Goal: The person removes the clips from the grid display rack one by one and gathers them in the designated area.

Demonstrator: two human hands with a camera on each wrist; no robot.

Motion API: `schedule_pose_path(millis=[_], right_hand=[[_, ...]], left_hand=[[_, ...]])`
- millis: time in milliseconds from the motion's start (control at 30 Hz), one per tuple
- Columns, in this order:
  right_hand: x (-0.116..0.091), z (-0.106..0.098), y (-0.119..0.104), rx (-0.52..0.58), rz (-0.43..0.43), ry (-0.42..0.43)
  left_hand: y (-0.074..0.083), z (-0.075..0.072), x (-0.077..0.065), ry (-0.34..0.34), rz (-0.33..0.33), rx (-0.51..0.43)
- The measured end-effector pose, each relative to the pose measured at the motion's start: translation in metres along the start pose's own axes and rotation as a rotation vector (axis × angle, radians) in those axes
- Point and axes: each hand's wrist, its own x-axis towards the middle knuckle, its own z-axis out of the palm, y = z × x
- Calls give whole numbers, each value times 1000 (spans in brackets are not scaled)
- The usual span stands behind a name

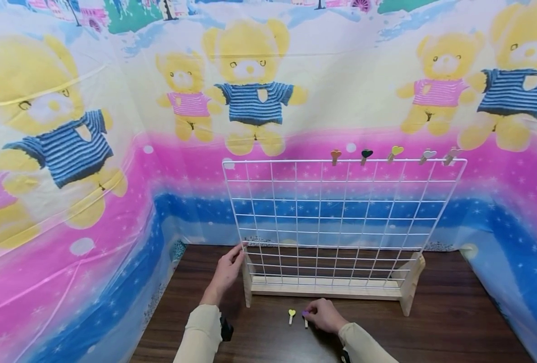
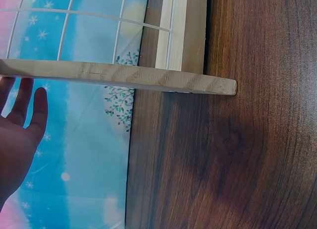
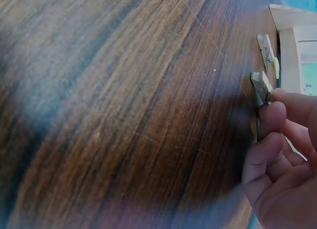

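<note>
My right hand point(image 1: 324, 315) pinches a small wooden clothespin with a purple heart point(image 1: 305, 314) between thumb and finger, low over the table. Beside it, to the left, lies a clothespin with a yellow heart point(image 1: 291, 315). In the right wrist view the wooden legs of the pinched clothespin point(image 3: 259, 85) stick out past the fingertips. My left hand point(image 1: 226, 270) rests at the left upright of a wooden stand point(image 1: 324, 291), fingers fairly straight; in the left wrist view they reach the edge of that upright point(image 2: 163, 80). The stand holds a white wire grid point(image 1: 295, 161).
Along the grid's top wire, toward the right, sit several heart clothespins: orange point(image 1: 336, 155), dark green point(image 1: 366, 154), yellow point(image 1: 396, 152), white point(image 1: 428, 155) and a pinkish one point(image 1: 453, 154). A bear-print cloth point(image 1: 350, 91) hangs behind and beside the dark wooden table point(image 1: 468, 312).
</note>
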Motion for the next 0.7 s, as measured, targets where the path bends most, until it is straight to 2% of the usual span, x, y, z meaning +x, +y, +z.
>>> schedule_pose_path(millis=[67,233,300,367,533,633,700], right_hand=[[0,0,1,4,1,1],[0,1,2,19,9,0],[0,1,2,23,12,0],[0,0,1,24,14,0],[0,-1,0,-58,-32,26],[-1,-3,-1,-110,-60,40],[-2,-7,-3,-137,-62,43]], left_hand=[[-11,2,4,9,-4,4],[-13,2,4,8,6,11],[-4,0,2,-2,12,2],[-12,1,5,5,16,0],[-35,4,15,25,14,22],[-38,5,16,29,8,31],[-32,4,13,25,15,20]])
